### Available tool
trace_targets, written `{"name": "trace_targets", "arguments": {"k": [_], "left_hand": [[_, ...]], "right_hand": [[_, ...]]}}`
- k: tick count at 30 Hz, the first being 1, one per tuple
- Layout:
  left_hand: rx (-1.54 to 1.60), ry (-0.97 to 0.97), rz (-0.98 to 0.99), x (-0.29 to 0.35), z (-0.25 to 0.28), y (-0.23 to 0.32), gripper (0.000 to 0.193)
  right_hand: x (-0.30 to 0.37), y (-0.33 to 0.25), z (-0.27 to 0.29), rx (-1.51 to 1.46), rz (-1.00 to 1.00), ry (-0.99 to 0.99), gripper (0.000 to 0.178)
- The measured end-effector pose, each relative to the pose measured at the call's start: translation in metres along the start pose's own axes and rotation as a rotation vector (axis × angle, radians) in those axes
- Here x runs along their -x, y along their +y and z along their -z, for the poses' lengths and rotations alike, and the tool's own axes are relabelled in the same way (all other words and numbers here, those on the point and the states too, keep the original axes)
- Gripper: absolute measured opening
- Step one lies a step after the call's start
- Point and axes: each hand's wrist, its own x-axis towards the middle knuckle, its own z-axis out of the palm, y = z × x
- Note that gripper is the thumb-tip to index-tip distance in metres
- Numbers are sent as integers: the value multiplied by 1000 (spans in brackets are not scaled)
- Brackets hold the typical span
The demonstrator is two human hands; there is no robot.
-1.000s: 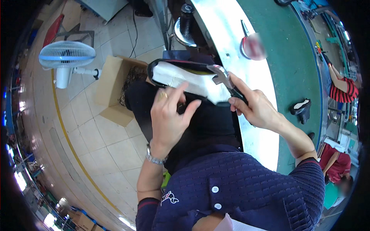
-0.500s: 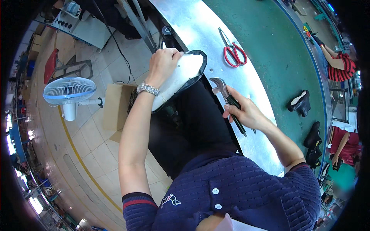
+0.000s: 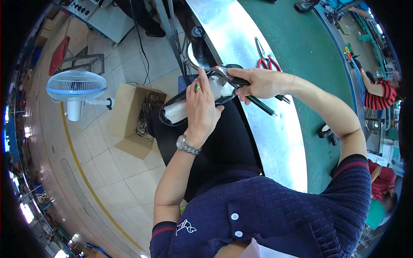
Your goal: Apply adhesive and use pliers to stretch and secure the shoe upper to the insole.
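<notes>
A black shoe upper on a last (image 3: 175, 113), white underside upward, lies tilted across my lap beside the bench edge. My left hand (image 3: 201, 107), with a ring and a wristwatch, lies over its middle and grips it, the fingers pointing away from me. In my right hand (image 3: 266, 81) is a pair of lasting pliers (image 3: 263, 105) with dark green handles. Their hammer-like metal head rests at the far end of the shoe upper. Whether the jaws pinch the edge of the upper I cannot tell.
On the metal bench (image 3: 282, 148) to my right lie red-handled scissors (image 3: 270, 64). A dark cylinder (image 3: 198, 38) stands ahead. Left are an open cardboard box (image 3: 122, 116) with dark stringy material, a fan (image 3: 77, 89) and a red stool (image 3: 59, 56). Across the green surface is a person (image 3: 379, 95) in stripes.
The shoe upper has turned, and my left hand has shifted from its far end to its middle. My right hand has brought the pliers leftward from over the bench onto the shoe upper.
</notes>
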Motion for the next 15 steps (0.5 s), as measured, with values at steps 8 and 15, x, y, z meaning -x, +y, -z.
{"name": "trace_targets", "arguments": {"k": [8,15], "left_hand": [[24,105,24,5,-9,3,109],[51,154,-4,10,-16,3,93]], "right_hand": [[7,26,-52,105,157,324,59],[7,37,-66,158,250,459,53]]}}
